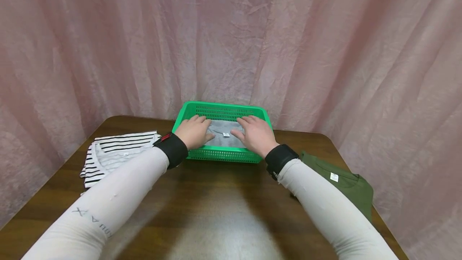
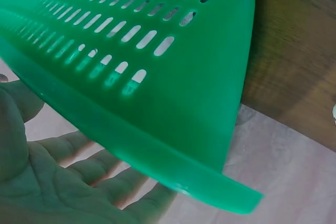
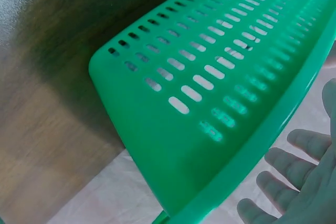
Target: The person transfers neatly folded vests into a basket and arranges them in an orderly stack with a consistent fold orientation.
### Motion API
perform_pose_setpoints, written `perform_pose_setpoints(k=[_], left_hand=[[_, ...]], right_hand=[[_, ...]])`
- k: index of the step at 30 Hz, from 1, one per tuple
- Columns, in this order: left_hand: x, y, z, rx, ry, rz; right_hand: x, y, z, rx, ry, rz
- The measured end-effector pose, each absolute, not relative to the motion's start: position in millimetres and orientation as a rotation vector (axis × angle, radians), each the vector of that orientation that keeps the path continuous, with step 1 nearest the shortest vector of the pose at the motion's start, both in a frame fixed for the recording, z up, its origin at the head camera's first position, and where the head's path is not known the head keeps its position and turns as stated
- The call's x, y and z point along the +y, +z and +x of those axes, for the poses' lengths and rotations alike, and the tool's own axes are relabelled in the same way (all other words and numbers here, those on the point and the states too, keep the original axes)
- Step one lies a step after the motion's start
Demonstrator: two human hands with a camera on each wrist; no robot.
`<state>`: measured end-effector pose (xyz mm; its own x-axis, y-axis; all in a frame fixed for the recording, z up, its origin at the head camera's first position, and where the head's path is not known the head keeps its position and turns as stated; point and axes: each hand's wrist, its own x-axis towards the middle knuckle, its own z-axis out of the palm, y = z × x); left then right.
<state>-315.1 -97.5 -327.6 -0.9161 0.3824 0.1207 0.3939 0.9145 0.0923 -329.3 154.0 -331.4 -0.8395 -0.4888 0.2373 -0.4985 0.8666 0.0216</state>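
Observation:
A green basket [image 1: 223, 154] stands at the back of the table with a grey folded garment [image 1: 224, 139] with a white label inside. The left hand [image 1: 193, 132] is over the basket's left part, its fingers extended toward the garment. Over the right part is the right hand [image 1: 255, 135], fingers also spread. In the left wrist view the left palm [image 2: 58, 182] shows beyond the basket rim [image 2: 173, 179]; the right wrist view shows the right hand [image 3: 304, 182] beyond the rim [image 3: 252, 166]. Whether the fingertips touch the garment cannot be told.
On the brown table [image 1: 216, 212], a black-and-white striped garment [image 1: 124, 141] lies folded at the left, partly behind the left sleeve. A dark green garment [image 1: 346, 183] with a white label lies at the right, partly behind the right sleeve. A pink curtain [image 1: 231, 39] hangs behind.

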Motion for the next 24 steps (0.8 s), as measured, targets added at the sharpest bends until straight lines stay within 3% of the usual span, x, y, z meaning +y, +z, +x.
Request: perform_pose_setpoints(k=[24], left_hand=[[-110,-338,-277,-2.780,-0.099,-0.656]], right_hand=[[154,-337,-288,-2.628,0.085,0.872]])
